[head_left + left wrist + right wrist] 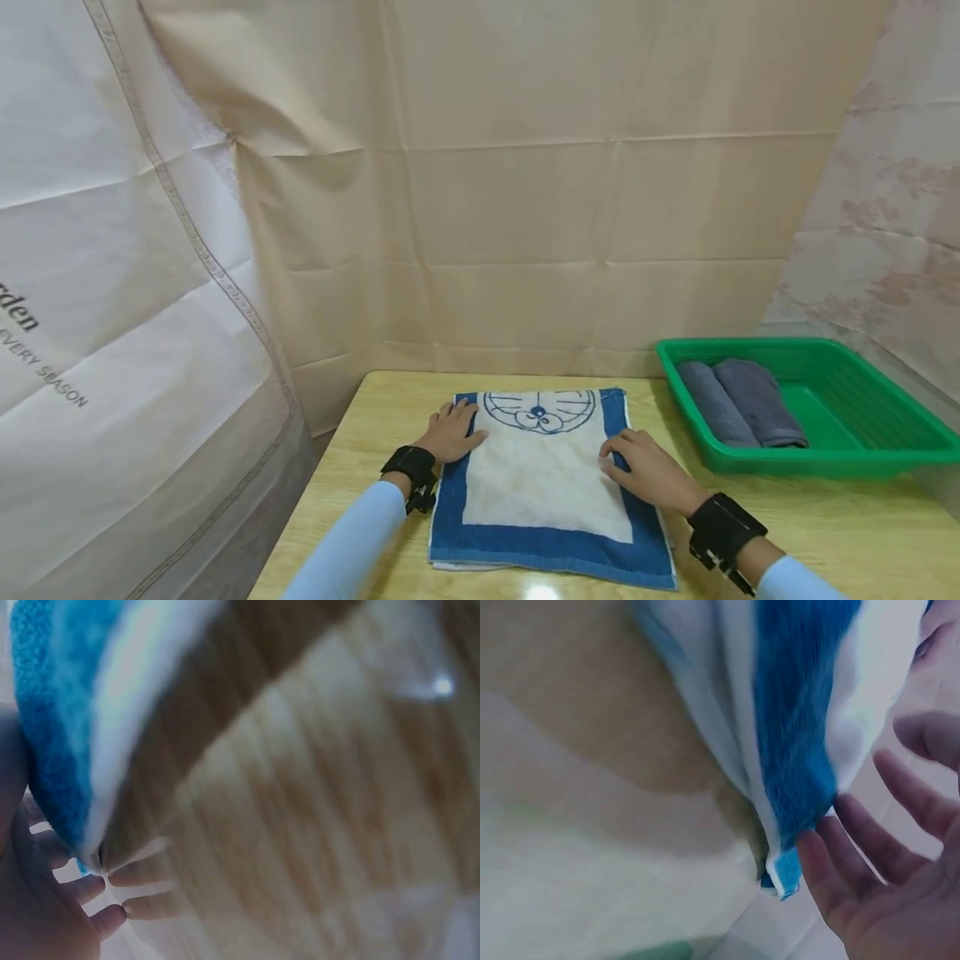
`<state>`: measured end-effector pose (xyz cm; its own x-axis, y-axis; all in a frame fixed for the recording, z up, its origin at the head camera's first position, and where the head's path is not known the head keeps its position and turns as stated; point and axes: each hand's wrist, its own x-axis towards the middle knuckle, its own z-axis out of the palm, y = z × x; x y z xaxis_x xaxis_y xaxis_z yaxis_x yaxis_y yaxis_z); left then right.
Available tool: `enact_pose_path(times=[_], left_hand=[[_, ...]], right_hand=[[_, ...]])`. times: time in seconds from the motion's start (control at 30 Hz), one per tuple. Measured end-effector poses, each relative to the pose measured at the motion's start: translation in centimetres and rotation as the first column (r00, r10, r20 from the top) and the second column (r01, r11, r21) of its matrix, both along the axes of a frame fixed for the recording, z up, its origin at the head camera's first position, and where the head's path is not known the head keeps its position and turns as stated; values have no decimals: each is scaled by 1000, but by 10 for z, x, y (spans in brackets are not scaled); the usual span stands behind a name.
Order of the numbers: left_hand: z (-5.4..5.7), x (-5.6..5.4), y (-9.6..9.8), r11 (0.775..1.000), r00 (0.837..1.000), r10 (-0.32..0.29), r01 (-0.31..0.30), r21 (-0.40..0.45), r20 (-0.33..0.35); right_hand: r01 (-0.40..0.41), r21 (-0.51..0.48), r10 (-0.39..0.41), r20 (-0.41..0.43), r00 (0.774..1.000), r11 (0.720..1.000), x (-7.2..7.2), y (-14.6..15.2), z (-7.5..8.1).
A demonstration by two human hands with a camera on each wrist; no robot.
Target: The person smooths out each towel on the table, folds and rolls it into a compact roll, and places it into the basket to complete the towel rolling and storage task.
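Observation:
A white towel (pixel 536 487) with a blue border and a printed cartoon face lies folded over on the table. On its left border rests my left hand (pixel 452 432), fingers spread and pointing away from me. My right hand (pixel 647 468) lies on the right border, its fingers slightly bent. The right wrist view shows the right fingers (pixel 862 840) touching the towel's blue edge (pixel 791 735), with no grip around it. In the left wrist view the left hand (pixel 52 900) is partly cut off, beside the blue and white towel edge (pixel 67 735).
At the right stands a green plastic basket (pixel 810 462) holding two rolled or folded dark grey towels (pixel 757 400). The wooden table (pixel 360 467) meets a beige hanging cloth (pixel 510 208) at the back. A pale printed sheet (pixel 150 375) hangs at the left.

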<state>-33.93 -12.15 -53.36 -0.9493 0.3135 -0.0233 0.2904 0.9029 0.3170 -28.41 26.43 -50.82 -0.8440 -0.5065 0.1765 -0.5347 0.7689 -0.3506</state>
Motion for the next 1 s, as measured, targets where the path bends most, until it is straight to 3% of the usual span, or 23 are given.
enact_pose_path(times=[0.1, 0.2, 0.27, 0.4, 0.57, 0.77, 0.87, 1.0], left_hand=[[-6, -5, -4, 999, 1000, 24, -23, 36, -15], [-7, -10, -5, 988, 998, 63, -59, 143, -28], [-5, -13, -4, 962, 995, 93, -81, 260, -34], [0, -16, -1, 890, 987, 156, -130, 438, -25], [4, -15, 2, 837, 976, 218, -200, 509, 26], [8, -14, 8, 761, 964, 243, -261, 594, 111], [8, -15, 9, 770, 966, 237, -253, 586, 107], [7, -16, 8, 763, 967, 214, -254, 594, 138]], right_hand=[[44, -15, -45, -71, 996, 999, -23, -8, -2], [85, -22, -86, -56, 995, 996, -42, -10, -4], [103, -13, -103, -13, 995, 995, -51, -9, -5], [134, 16, -134, 64, 989, 991, -61, -7, -8], [162, 23, -164, 83, 983, 986, -69, -10, -8], [211, 46, -214, 73, 974, 976, -82, -17, -12], [246, 77, -251, 70, 965, 966, -88, -18, -16], [281, 107, -289, 70, 955, 954, -94, -16, -20]])
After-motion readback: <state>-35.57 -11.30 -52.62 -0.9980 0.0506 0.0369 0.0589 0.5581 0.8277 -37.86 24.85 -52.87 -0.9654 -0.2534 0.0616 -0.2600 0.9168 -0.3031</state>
